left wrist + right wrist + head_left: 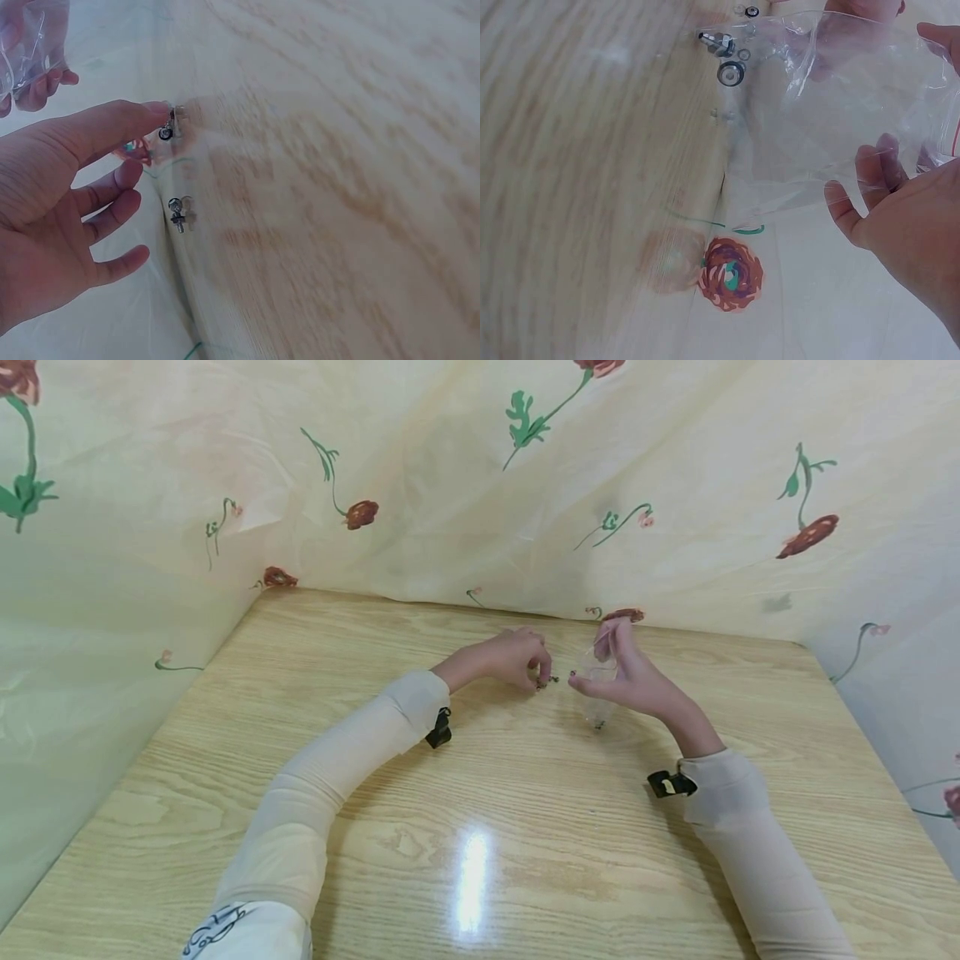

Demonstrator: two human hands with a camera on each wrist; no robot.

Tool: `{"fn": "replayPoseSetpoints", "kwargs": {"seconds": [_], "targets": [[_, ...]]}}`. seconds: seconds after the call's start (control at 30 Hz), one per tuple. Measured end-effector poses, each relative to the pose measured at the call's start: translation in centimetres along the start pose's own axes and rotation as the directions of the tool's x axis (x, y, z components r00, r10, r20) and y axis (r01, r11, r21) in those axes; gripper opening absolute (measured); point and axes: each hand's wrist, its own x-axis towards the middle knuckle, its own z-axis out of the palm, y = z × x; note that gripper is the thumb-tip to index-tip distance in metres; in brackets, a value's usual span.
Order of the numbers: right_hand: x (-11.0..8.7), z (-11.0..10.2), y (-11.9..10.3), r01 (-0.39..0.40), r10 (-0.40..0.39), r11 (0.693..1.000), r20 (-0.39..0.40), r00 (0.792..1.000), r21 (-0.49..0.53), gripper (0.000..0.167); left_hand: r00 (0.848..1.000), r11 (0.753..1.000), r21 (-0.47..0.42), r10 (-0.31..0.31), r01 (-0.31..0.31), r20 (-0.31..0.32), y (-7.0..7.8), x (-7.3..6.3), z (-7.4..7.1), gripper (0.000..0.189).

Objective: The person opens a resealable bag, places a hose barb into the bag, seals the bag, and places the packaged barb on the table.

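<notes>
My left hand [517, 657] is lowered to the tabletop, thumb and forefinger pinching at a small metal bolt [166, 133] with a round washer-like part; the forefinger is mostly hidden in the left wrist view. A second small bolt [178, 214] lies nearby on the wood. My right hand [637, 681] holds a clear plastic bag [817, 105], thumb and fingers spread in a wide curve around it. By the bag's edge in the right wrist view are a metal bolt [716, 45] and a washer [731, 73]; whether they are inside is unclear.
The wood-grain tabletop [420, 877] reflects a bright light near the front. Flower-printed sheeting [435, 485] hangs behind it and along both sides. A black wrist strap [440, 728] sits at the left cuff, another strap [671, 783] at the right.
</notes>
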Motion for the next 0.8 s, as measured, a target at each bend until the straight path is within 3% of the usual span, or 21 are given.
{"fn": "replayPoseSetpoints", "kwargs": {"seconds": [0.13,0.4,0.8], "targets": [[0.1,0.0,0.6,0.003,-0.003,1.000,-0.002,1.000,-0.003,0.059,1.000,1.000,-0.002,-0.004,0.004,0.006,-0.1,0.1,0.1,0.012],[0.5,-0.1,3.9,-0.013,0.013,0.999,-0.007,1.000,-0.041,0.063,1.000,1.000,0.022,0.001,-0.001,0.007,-0.4,0.3,0.4,0.010],[0.4,-0.2,3.9,-0.042,0.042,0.999,0.002,0.999,-0.014,0.064,0.999,0.999,-0.030,0.020,-0.019,0.032,-0.6,0.2,0.5,0.005]]}}
